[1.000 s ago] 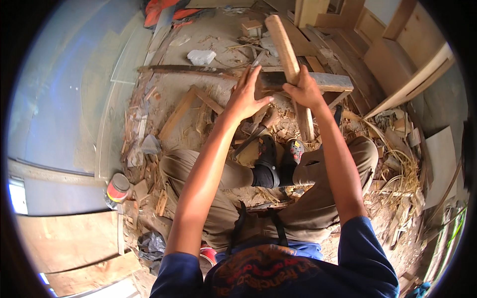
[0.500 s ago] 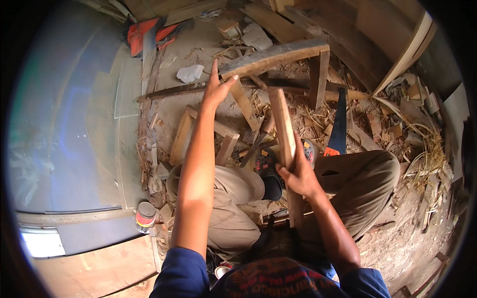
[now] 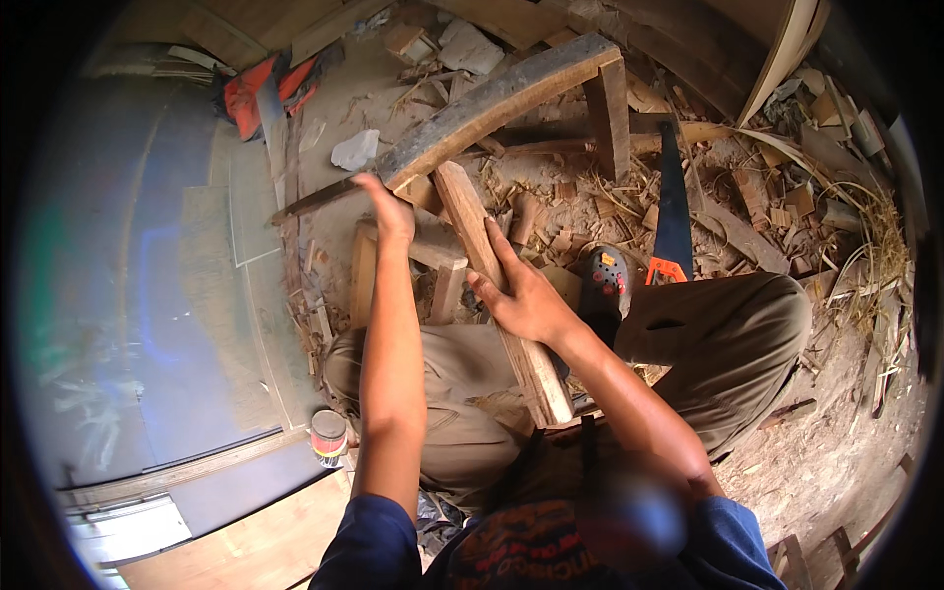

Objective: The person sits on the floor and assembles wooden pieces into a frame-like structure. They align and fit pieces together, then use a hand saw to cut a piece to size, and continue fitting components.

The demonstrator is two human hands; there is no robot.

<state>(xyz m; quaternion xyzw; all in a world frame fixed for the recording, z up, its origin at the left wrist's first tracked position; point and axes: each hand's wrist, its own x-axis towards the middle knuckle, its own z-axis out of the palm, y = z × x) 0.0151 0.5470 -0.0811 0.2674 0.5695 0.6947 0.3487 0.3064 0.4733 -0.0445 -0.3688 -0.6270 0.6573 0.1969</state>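
Head view, only one. Right hand (image 3: 531,300), centre of frame: fingers closed round a squared wooden bar (image 3: 536,379), thumb across it, index finger stretched along it. Bar slants from just above centre to lower centre; upper end right by the underside of a dark-topped wooden beam (image 3: 497,113), contact unclear. Left hand (image 3: 393,216), left of centre, is at the beam's near end; most fingers hidden, can't tell if they grip. Handsaw (image 3: 674,211) with orange handle, right of centre; tin can (image 3: 329,438), lower left.

Handling, my judgement: steady the beam end firmly with the left; grip the bar near mid-length so it can't twist; line its end up squarely before any pressure; fingertips out of the gap between bar and beam.
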